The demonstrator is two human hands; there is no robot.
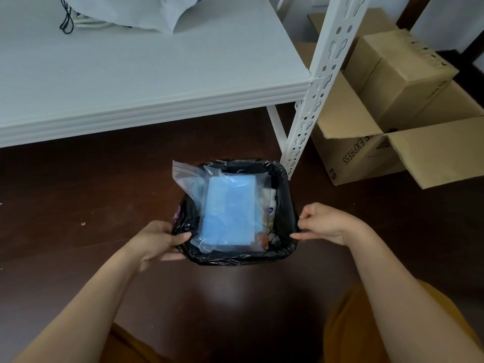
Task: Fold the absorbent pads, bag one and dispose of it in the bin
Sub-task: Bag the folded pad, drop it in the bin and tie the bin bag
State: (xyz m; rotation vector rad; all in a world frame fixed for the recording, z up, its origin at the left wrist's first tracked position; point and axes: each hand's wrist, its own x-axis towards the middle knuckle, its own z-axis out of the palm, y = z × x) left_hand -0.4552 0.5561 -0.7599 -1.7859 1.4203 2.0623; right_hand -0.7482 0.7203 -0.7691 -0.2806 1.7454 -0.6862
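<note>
Bin: the bin [284, 205], lined in black plastic, sits on the dark floor just in front of the white shelf [146, 82].
Bag: the clear zip bag [193, 184] lies in the bin's mouth, its zip end sticking up over the far-left rim.
Pad: the folded blue pad [229, 210] sits inside the bag, long axis running from my side of the bin toward the shelf.
My left hand [159, 241]: I grip the bin's near-left rim, thumb over the liner.
My right hand [324, 222]: fingers curled, pinching the liner at the bin's right rim.
Writing: cardboard box [358, 158] right of the bin reads "EXPRESS".
</note>
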